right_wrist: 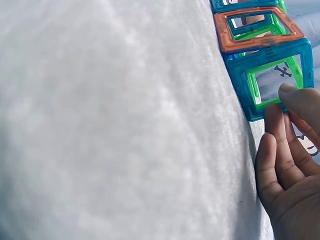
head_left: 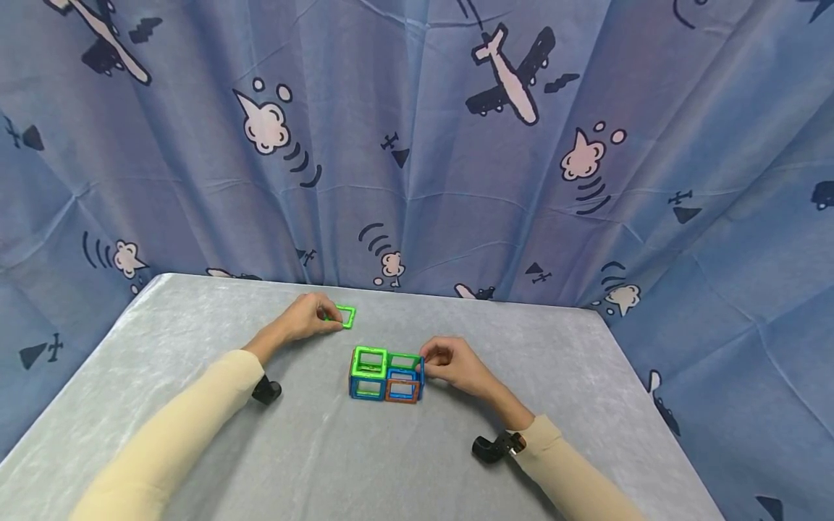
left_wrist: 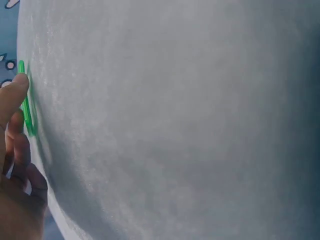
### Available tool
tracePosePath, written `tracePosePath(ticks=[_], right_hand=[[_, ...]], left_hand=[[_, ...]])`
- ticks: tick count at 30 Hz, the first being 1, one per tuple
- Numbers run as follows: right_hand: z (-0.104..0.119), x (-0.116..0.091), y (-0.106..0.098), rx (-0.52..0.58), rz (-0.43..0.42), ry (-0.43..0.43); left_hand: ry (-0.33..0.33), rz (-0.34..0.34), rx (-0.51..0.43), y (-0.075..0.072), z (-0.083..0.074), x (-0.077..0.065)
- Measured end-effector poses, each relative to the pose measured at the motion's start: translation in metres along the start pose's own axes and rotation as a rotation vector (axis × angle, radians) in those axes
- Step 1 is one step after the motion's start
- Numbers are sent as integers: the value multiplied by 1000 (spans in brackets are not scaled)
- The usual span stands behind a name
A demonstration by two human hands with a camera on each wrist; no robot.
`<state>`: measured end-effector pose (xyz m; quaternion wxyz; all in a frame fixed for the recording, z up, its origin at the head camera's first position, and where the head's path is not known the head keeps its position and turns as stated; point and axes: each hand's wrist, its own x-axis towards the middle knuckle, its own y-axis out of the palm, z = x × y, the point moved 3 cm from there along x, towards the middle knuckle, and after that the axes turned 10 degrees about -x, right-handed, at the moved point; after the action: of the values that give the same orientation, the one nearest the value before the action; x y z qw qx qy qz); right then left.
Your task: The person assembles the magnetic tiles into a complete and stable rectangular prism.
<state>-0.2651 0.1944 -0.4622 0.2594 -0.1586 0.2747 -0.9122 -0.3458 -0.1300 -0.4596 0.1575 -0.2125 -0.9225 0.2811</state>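
Note:
A green square magnetic tile (head_left: 350,317) is pinched between the thumb and fingers of my left hand (head_left: 313,317), toward the back of the table. In the left wrist view the green tile (left_wrist: 27,112) shows nearly edge-on, close over the cloth. A small block of joined magnetic tiles (head_left: 369,378), with green, blue and orange frames, stands at the middle of the table. My right hand (head_left: 456,364) is at its right end. Thumb and fingertips there pinch the edge of a blue square magnetic tile (right_wrist: 240,85), which stands upright against the orange tile (right_wrist: 220,32).
A pale grey cloth covers the table (head_left: 313,449). Behind it hangs a blue curtain (head_left: 430,181) with printed planes and clouds, close to the table's back edge. Dark wrist cameras (head_left: 489,450) sit on both wrists, low over the cloth.

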Motion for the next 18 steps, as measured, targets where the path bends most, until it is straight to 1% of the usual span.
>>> tracePosePath(ticks=[5,11,18], right_hand=[[0,0,0,-5,-1,-6],[0,0,1,-1,-1,12],[0,0,1,1,-8,9]], left_hand=[[18,-25,19,-2,-3,-3],[48,-64,43,-6,-5,-10],[84,-82,44,-9,-17,-22]])
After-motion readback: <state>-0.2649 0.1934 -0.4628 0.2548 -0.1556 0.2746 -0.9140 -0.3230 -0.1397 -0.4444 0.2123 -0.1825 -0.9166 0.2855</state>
